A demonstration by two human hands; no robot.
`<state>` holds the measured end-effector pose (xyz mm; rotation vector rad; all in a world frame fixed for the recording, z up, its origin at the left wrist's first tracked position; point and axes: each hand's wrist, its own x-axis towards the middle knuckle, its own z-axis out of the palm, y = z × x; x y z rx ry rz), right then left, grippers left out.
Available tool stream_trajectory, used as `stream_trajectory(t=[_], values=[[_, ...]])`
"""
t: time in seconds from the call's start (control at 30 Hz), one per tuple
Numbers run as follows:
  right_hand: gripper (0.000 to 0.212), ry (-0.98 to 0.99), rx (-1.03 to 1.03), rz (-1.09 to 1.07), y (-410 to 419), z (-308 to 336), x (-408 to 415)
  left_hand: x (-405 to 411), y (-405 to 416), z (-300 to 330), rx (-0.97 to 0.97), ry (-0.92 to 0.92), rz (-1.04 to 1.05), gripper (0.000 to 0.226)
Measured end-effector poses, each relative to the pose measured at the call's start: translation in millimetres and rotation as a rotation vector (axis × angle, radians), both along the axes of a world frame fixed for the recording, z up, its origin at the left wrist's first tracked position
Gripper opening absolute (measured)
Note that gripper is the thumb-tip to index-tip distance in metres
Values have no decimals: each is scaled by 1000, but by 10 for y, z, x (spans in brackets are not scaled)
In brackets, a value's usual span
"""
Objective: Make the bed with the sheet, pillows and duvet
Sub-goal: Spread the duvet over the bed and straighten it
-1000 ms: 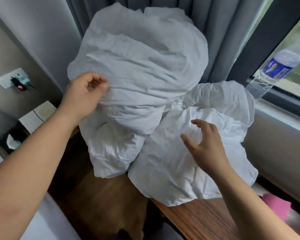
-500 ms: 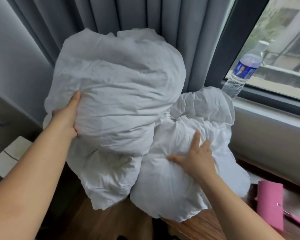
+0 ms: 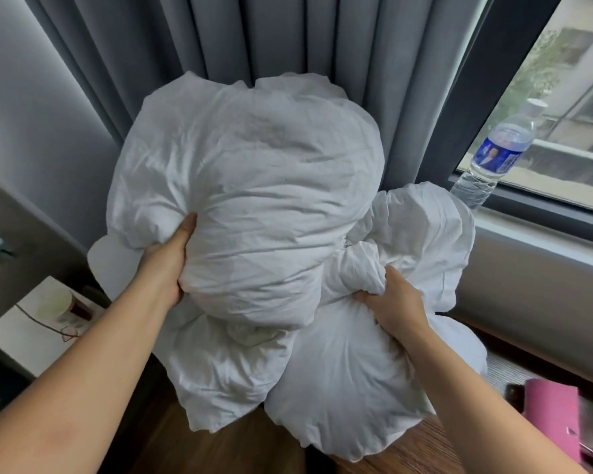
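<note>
A big bundle of crumpled white bedding [image 3: 254, 200] stands piled on a wooden desk [image 3: 408, 453] against the grey curtain. A second, lower white bundle [image 3: 350, 381] leans against its right side. My left hand [image 3: 166, 265] grips the left flank of the tall bundle, fingers dug into the cloth. My right hand [image 3: 394, 302] clutches a gathered fold of the lower bundle. Whether these are pillows or duvet I cannot tell. The bed itself is out of view.
A water bottle [image 3: 493, 159] stands on the window sill at the right. A pink case [image 3: 552, 412] lies on the desk's right end. Grey curtains [image 3: 288, 46] hang behind. At the lower left is a white bedside surface [image 3: 24, 333] with a cup.
Both hands have gone from flat touching to gripping the bedding, the left fingers sinking into the tall bundle, the right bunching a fold. The view has tilted upward slightly.
</note>
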<state>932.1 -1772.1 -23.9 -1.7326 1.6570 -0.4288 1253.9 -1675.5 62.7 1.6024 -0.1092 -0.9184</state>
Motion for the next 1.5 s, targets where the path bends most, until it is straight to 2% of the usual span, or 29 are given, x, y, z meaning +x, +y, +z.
stream_trajectory(t=[0.1,0.17,0.53,0.67,0.9,1.1,1.23,1.27,1.43,1.5], values=[[26,-128,-58,3,47,120,106,-80,19,54,-43,-78,-11,46],[23,-217,-89,8,88,209,183,-114,46,140,-80,-120,-35,35],[21,-565,-190,113,303,742,548,-336,261,832,-376,-235,-130,49],[33,-645,-196,143,335,819,596,-554,376,1119,-460,-367,-182,35],[31,-735,-279,241,518,1298,595,-837,812,1703,-644,-527,-138,30],[48,-853,-359,492,944,1961,656,-898,1540,2159,-774,-624,29,30],[50,-869,-419,626,1381,2217,814,-941,2242,2357,-791,-689,181,77],[50,-873,-423,656,1517,2261,857,-965,2439,2391,-789,-704,194,82],[47,-938,-393,844,2390,2378,1084,-1145,3539,2452,-802,-779,368,73],[43,-949,-368,903,2794,2390,1183,-1219,3996,2456,-776,-791,410,63]])
